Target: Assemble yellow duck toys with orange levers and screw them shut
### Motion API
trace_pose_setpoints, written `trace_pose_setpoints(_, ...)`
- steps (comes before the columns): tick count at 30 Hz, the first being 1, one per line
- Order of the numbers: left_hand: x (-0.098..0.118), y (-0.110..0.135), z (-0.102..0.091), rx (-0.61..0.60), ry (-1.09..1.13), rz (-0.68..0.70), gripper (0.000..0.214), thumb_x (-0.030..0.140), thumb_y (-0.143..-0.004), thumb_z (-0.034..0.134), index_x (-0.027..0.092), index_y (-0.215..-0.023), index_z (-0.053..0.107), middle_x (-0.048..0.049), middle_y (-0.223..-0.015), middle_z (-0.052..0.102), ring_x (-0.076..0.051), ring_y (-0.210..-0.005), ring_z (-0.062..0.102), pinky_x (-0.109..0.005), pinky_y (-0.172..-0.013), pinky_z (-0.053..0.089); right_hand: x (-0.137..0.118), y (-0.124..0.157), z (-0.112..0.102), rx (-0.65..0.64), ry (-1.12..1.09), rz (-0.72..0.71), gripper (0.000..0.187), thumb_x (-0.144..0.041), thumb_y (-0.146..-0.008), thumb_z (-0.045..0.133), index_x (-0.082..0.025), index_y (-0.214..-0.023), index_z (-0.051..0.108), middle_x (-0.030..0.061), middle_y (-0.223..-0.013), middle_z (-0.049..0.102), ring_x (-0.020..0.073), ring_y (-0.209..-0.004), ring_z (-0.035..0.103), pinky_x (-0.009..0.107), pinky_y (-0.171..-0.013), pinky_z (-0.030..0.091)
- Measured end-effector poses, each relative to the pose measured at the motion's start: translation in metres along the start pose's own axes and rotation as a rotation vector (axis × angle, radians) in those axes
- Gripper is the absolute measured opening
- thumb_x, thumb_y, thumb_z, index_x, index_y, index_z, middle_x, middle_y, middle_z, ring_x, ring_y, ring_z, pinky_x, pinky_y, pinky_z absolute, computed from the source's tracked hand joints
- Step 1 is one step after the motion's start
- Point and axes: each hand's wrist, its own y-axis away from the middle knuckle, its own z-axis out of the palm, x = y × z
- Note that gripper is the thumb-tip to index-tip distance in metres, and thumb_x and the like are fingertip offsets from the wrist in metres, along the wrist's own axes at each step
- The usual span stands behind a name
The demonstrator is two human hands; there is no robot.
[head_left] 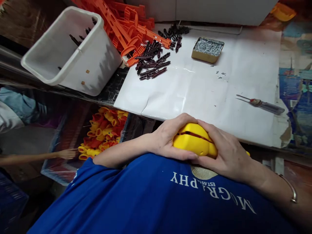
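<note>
Two bare hands clamp a rounded yellow plastic casing (193, 141) against a blue shirt (146, 195), left hand (168, 139) cupping its left end, right hand (226, 156) wrapped over its right. Its long axis and dark seam run side to side, neither hand nearer. Beyond, a white sheet (195, 91) carries what looks like a slim hand tool (260, 104) and a shallow box of silvery screws (207, 49).

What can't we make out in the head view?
All head view.
Yellow plastic shell: underside covered by left hand and right hand.
White plastic tub: contents behind its wall.
Silvery pieces in small brown tray: too small to identify.
Orange plastic frames: cut off by top edge.
</note>
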Motion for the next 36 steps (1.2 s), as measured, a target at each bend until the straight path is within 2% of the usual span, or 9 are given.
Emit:
trace_pose_setpoints(7, 0.001, -0.009, -0.005, -0.010, 0.252, -0.320, 0.085, 0.042, -0.064, 0.092, 0.025, -0.132, 0.044, -0.0102, -0.126, 0.057, -0.029, -0.115, 0.062, -0.041, -0.094, 0.057, 0.021, -0.018, -0.016, -0.200, -0.232, 0.317, 0.069, -0.062, -0.088, 0.068, -0.029, -0.147, 0.052, 0.0075, -0.127, 0.072, 0.0296, -0.101, 0.073, 0.041, -0.082, 0.064)
trace_pose_setpoints(14, 0.013, -0.024, -0.004, 0.031, 0.342, -0.484, 0.071, 0.045, -0.065, 0.091, 0.022, -0.117, 0.049, -0.0028, -0.098, 0.060, -0.018, -0.086, 0.060, -0.029, -0.071, 0.053, 0.032, -0.020, -0.033, -0.247, -0.339, 0.314, 0.065, -0.066, -0.095, 0.055, -0.026, -0.147, 0.053, 0.0087, -0.128, 0.072, 0.0295, -0.108, 0.072, 0.039, -0.084, 0.063)
trace_pose_setpoints(17, 0.017, -0.028, -0.005, 0.050, 0.389, -0.582, 0.074, 0.047, -0.063, 0.092, 0.022, -0.115, 0.048, -0.0025, -0.096, 0.062, -0.018, -0.086, 0.061, -0.031, -0.072, 0.054, 0.049, -0.012, -0.054, -0.042, -0.046, 0.290, 0.060, -0.064, -0.101, 0.044, -0.023, -0.141, 0.060, 0.0129, -0.125, 0.073, 0.0302, -0.105, 0.073, 0.043, -0.088, 0.059)
trace_pose_setpoints(20, 0.020, -0.033, -0.007, 0.058, 0.432, -0.648, 0.071, 0.046, -0.061, 0.092, 0.021, -0.112, 0.048, -0.0021, -0.094, 0.063, -0.019, -0.086, 0.062, -0.032, -0.072, 0.054, 0.076, -0.001, -0.072, 0.132, 0.489, 0.323, 0.047, -0.046, -0.105, 0.042, -0.015, -0.130, 0.067, 0.0194, -0.123, 0.072, 0.0325, -0.105, 0.070, 0.044, -0.093, 0.054)
trace_pose_setpoints(23, 0.021, -0.036, -0.009, 0.086, 0.438, -0.680, 0.065, 0.045, -0.063, 0.091, 0.020, -0.108, 0.051, -0.0019, -0.093, 0.064, -0.018, -0.085, 0.062, -0.032, -0.073, 0.052, 0.103, 0.010, -0.078, 0.038, 0.960, 0.384, 0.040, -0.027, -0.103, 0.041, -0.004, -0.120, 0.068, 0.0242, -0.113, 0.073, 0.0356, -0.099, 0.068, 0.043, -0.087, 0.051)
trace_pose_setpoints(26, 0.022, -0.038, -0.011, 0.104, 0.479, -0.690, 0.059, 0.042, -0.067, 0.089, 0.020, -0.108, 0.053, -0.0023, -0.095, 0.065, -0.017, -0.087, 0.062, -0.032, -0.076, 0.052, 0.117, 0.015, -0.079, -0.062, 1.103, 0.418, 0.035, -0.023, -0.102, 0.043, -0.004, -0.113, 0.070, 0.0208, -0.103, 0.074, 0.0326, -0.090, 0.067, 0.038, -0.080, 0.049)
trace_pose_setpoints(30, 0.019, -0.039, -0.011, 0.131, 0.558, -0.687, 0.052, 0.040, -0.071, 0.087, 0.020, -0.106, 0.054, -0.0029, -0.098, 0.065, -0.017, -0.088, 0.063, -0.031, -0.079, 0.051, 0.105, 0.014, -0.083, 0.093, 0.984, 0.359, 0.030, -0.030, -0.102, 0.050, -0.012, -0.106, 0.074, 0.0140, -0.096, 0.076, 0.0266, -0.083, 0.067, 0.033, -0.067, 0.045)
trace_pose_setpoints(33, 0.015, -0.039, -0.010, 0.183, 0.597, -0.703, 0.051, 0.041, -0.071, 0.087, 0.019, -0.104, 0.054, -0.0032, -0.098, 0.066, -0.018, -0.089, 0.064, -0.032, -0.079, 0.051, 0.072, 0.010, -0.088, 0.252, 0.669, 0.193, 0.025, -0.029, -0.099, 0.062, -0.017, -0.117, 0.073, 0.0087, -0.103, 0.076, 0.0201, -0.086, 0.070, 0.027, -0.072, 0.049)
trace_pose_setpoints(36, 0.013, -0.040, -0.007, 0.234, 0.602, -0.713, 0.053, 0.044, -0.071, 0.087, 0.019, -0.102, 0.053, -0.0029, -0.097, 0.064, -0.017, -0.089, 0.063, -0.032, -0.079, 0.050, 0.029, 0.004, -0.089, 0.240, 0.518, -0.018, 0.028, -0.023, -0.099, 0.064, -0.020, -0.126, 0.070, 0.0051, -0.101, 0.072, 0.0140, -0.081, 0.068, 0.024, -0.073, 0.049)
